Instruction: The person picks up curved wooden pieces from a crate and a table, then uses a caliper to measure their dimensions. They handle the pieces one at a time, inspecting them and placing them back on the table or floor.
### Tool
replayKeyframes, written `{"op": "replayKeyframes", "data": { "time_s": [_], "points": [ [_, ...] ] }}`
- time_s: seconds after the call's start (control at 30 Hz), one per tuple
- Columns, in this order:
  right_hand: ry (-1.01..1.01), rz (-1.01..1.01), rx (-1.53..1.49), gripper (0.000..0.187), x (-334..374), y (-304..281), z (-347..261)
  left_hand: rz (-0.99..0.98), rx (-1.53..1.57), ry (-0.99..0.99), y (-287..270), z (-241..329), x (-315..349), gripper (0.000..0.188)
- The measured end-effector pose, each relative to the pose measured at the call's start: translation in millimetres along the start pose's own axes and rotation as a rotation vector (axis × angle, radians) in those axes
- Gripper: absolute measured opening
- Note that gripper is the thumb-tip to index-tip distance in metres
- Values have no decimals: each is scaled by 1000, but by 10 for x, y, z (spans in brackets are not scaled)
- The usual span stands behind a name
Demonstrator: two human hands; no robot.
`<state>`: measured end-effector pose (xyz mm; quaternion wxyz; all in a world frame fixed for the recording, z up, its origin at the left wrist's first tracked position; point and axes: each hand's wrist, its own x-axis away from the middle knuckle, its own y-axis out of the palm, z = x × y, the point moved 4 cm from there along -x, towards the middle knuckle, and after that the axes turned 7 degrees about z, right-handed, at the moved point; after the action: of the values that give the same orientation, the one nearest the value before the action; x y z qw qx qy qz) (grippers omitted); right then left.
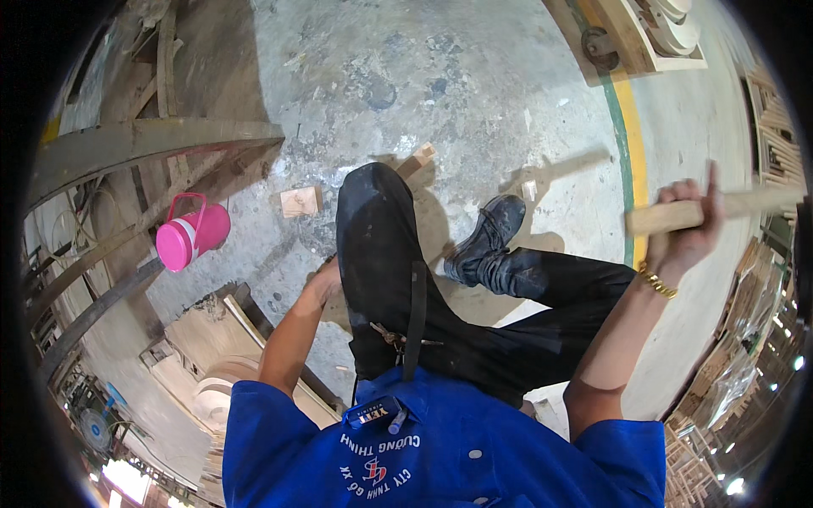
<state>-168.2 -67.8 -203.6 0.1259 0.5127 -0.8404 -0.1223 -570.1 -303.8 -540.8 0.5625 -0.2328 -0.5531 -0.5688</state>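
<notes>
My right hand (688,222) is raised at the right, wrapped round a pale wooden bar (665,218), with one finger sticking out. The bar lies roughly level across the palm, and its far end is blurred. My left hand (326,278) reaches down beside my bent left knee. That knee hides its fingers, so what they touch does not show. Just ahead of it on the floor lies a square wooden block (300,201). A narrow wooden piece (420,157) pokes out beyond the knee, partly covered by it.
A pink jug (193,234) with a handle stands at the left, near a metal frame (161,131). Curved wooden parts (222,381) are stacked at the lower left. A wheeled wooden platform (627,42) stands at the far right, by a green and yellow floor stripe (628,127).
</notes>
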Motion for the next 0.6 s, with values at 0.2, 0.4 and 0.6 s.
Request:
{"op": "replayKeyframes", "data": {
  "time_s": [0.2,0.4,0.6],
  "points": [
    [863,-251,415,21,1511,-198,1973,-1,-7,-1,-21,42,-15,44],
    [998,-336,345,26,1153,301,1275,-8,-1,-12,-8,8,50,45],
    [116,-115,-191,20,158,282,110,-26,-11,1,-13,-30,47,47]
  ]
}}
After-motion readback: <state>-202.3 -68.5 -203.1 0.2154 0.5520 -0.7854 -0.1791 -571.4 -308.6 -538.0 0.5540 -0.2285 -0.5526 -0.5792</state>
